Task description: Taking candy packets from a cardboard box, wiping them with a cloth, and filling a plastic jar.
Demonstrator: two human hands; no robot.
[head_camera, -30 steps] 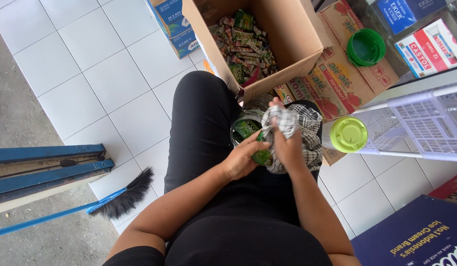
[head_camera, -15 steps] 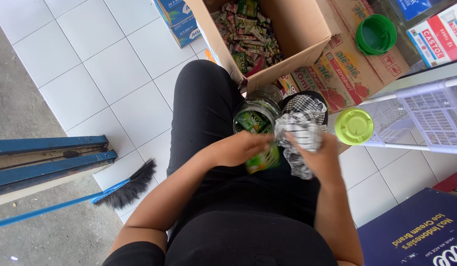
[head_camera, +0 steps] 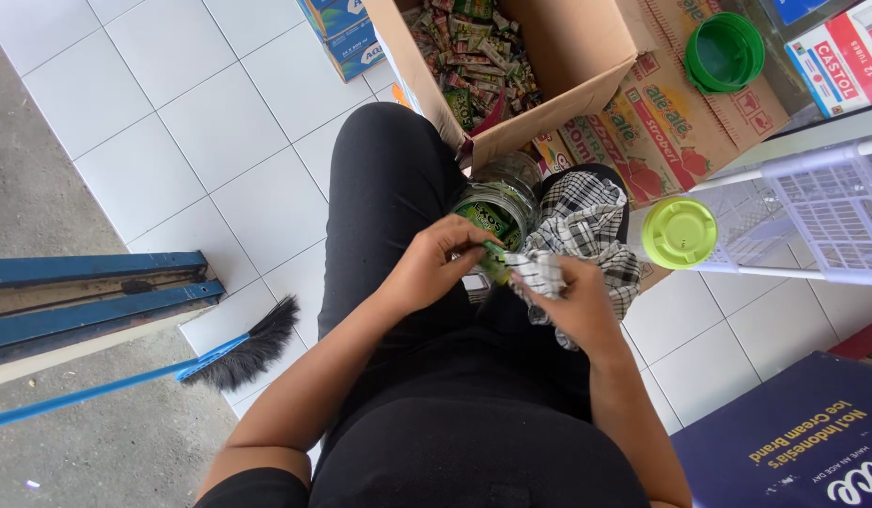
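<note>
I see my left hand [head_camera: 434, 266] closed around a small green sachet [head_camera: 494, 262], pinched at its fingertips just near the open clear jar [head_camera: 497, 205] on my lap. My right hand [head_camera: 575, 303] grips the black-and-white checked cloth [head_camera: 586, 230], fingers curled on it, touching the sachet. Far behind the jar stands a cardboard box [head_camera: 558, 56] full of sachets. A lime green lid [head_camera: 679, 232] lies to the right.

Floor: white tiles [head_camera: 201, 122] under me | left: grey concrete [head_camera: 41, 235], blue boards [head_camera: 88, 292], broom [head_camera: 238, 356] | far: open cardboard box [head_camera: 568, 56] | right: white wire rack [head_camera: 812, 216]
</note>
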